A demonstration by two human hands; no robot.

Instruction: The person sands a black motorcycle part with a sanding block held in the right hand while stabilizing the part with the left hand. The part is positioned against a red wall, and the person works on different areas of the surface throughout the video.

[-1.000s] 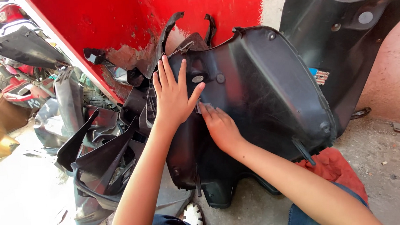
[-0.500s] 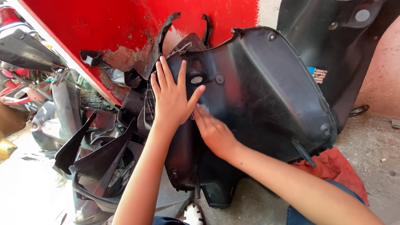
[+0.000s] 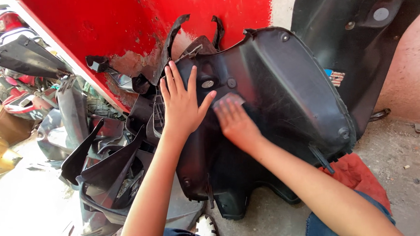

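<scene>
Right hand [image 3: 234, 121] slid up, flat beside left hand [image 3: 183, 102], both open on black scooter panel [image 3: 285, 95] among stacked fairings [image 3: 102, 171]

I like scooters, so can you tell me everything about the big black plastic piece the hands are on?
The big black panel looks like moulded matt plastic, dusty and scuffed, with a curved rim, round screw holes and a small tab low on its right edge. It stands tilted on the ground, leaning toward the red wall. The left hand presses flat on it with fingers spread; the right hand rubs it, blurred.
</scene>
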